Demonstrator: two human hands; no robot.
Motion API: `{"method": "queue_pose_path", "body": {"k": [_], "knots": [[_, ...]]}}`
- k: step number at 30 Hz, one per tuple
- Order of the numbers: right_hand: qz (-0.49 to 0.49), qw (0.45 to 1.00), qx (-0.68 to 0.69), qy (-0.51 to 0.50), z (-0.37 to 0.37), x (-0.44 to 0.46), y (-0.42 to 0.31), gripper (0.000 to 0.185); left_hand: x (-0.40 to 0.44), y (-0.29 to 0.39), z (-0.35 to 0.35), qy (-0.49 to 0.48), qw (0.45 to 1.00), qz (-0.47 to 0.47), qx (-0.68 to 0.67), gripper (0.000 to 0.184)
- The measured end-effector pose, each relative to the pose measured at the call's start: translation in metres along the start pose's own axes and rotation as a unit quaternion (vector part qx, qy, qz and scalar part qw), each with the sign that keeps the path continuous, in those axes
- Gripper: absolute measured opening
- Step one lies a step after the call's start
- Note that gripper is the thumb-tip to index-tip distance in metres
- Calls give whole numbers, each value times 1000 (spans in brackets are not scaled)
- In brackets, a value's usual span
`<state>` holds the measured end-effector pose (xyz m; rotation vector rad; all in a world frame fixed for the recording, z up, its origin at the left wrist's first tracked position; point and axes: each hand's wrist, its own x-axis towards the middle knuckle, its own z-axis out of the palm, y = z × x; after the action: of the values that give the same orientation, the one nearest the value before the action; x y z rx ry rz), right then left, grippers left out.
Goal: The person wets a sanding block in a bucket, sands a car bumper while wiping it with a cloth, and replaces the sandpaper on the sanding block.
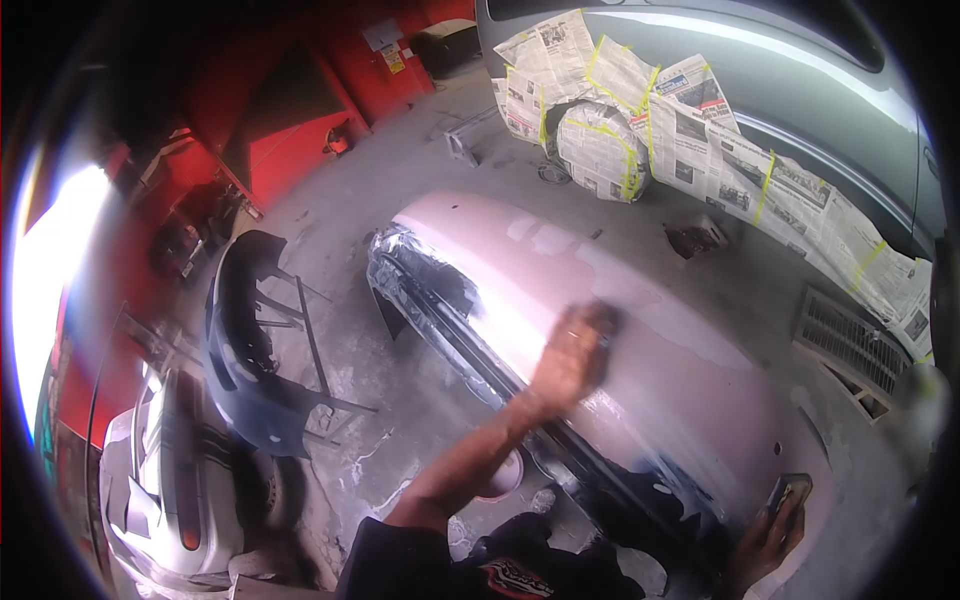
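A large bumper (690, 350) with pinkish primer and bare dark patches lies across the middle. My left hand (580, 350) is on its upper surface, blurred by motion; its fingers are smeared, and whether anything is under them cannot be made out. Near the bumper's right end, my right hand (775, 540) is closed around a small dark block (793, 491) with a yellowish face. Crumpled, shiny masking (400, 250) runs along the bumper's left end and near edge.
A dark bumper (230, 350) on a metal stand (315, 340) is at left, above a white car part (200, 480). Newspaper masking (740, 165) covers the lower side of a grey vehicle (780, 90). A vented panel (850, 340) lies at right. A pinkish bucket (503, 478) is below the bumper.
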<state>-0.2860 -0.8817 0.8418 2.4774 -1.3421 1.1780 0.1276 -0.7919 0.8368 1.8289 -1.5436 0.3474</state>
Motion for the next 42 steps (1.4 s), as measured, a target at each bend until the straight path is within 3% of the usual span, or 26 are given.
{"method": "queue_pose_path", "body": {"k": [2, 3, 5, 6, 8, 9, 11, 13, 14, 15, 17, 18, 20, 21, 23, 27, 29, 30, 32, 35, 37, 39, 40, 42], "knots": [[-29, 999, -12, 23, 7, 2, -21, 37, -6, -117, -27, 26, 997, -41, 64, 44], [-33, 999, -12, 24, 10, 8, -26, 37, -2, -153, -53, 6, 985, -131, 112, 43], [-77, 994, 56, 47, 18, 21, -41, 36, -14, -252, -73, 42, 968, -200, 148, 43], [-89, 994, 33, 58, 17, 33, -57, 33, -27, -328, -71, 97, 970, -225, 8, 45], [-72, 996, -6, 47, 13, 46, -82, 32, -49, -441, -73, 160, 950, -253, -90, 50], [-42, 999, -23, 25, 12, 47, -93, 32, -50, -473, -78, 162, 944, -270, -103, 52], [-81, 994, -58, 54, 20, 60, -107, 32, -50, -519, -96, 145, 936, -309, -81, 56], [147, 987, -40, -58, 30, 7, -46, 29, -46, -536, -118, 118, 924, -363, -2, 58], [-99, 991, -44, 77, 37, 35, -73, 31, -40, -531, -129, 99, 912, -396, 52, 58], [-103, 991, -49, 76, 37, 43, -88, 31, -19, -493, -150, 44, 879, -452, 146, 59], [-118, 988, -91, 49, 34, 55, -106, 33, -37, -559, -153, 50, 891, -396, 217, 65], [-119, 990, -77, 18, 35, 53, -98, 35, -46, -573, -157, 48, 883, -423, 198, 67], [-110, 985, -136, 0, 30, 53, -101, 34, -73, -657, -134, 165, 864, -371, 297, 59], [-101, 978, -181, -11, 30, 48, -101, 33, -40, -611, -156, 96, 802, -526, 265, 53], [-80, 971, -225, -19, 28, 35, -95, 30, -8, -555, -163, 163, 748, -598, 236, 48], [-112, 982, -154, -1, 31, 49, -97, 27, -14, -557, -158, 115, 766, -579, 255, 44], [-127, 985, -115, 11, 32, 53, -98, 27, -37, -559, -151, 82, 904, -367, 205, 38], [-123, 986, -108, 11, 31, 53, -97, 27, -45, -545, -145, 120, 936, -321, 81, 37], [-106, 986, -129, -5, 26, 52, -97, 25, -37, -468, -129, 148, 967, -205, -34, 37], [-127, 988, -91, 23, 21, 60, -102, 26, -27, -366, -110, 129, 987, -90, 14, 45], [-110, 989, -94, 29, 24, 36, -76, 28, -23, -297, -96, 89, 995, -43, -35, 50], [-47, 988, -142, 33, 42, -22, -9, 49, -23, -239, -73, 66, 994, 55, -73, 55], [-11, 992, -113, 53, 48, -34, -2, 50, -16, -188, -68, 40, 953, -114, -279, 58], [23, 992, -117, 43, 47, -37, -8, 48, -10, -107, -50, -26, 952, -132, -276, 61]]}}
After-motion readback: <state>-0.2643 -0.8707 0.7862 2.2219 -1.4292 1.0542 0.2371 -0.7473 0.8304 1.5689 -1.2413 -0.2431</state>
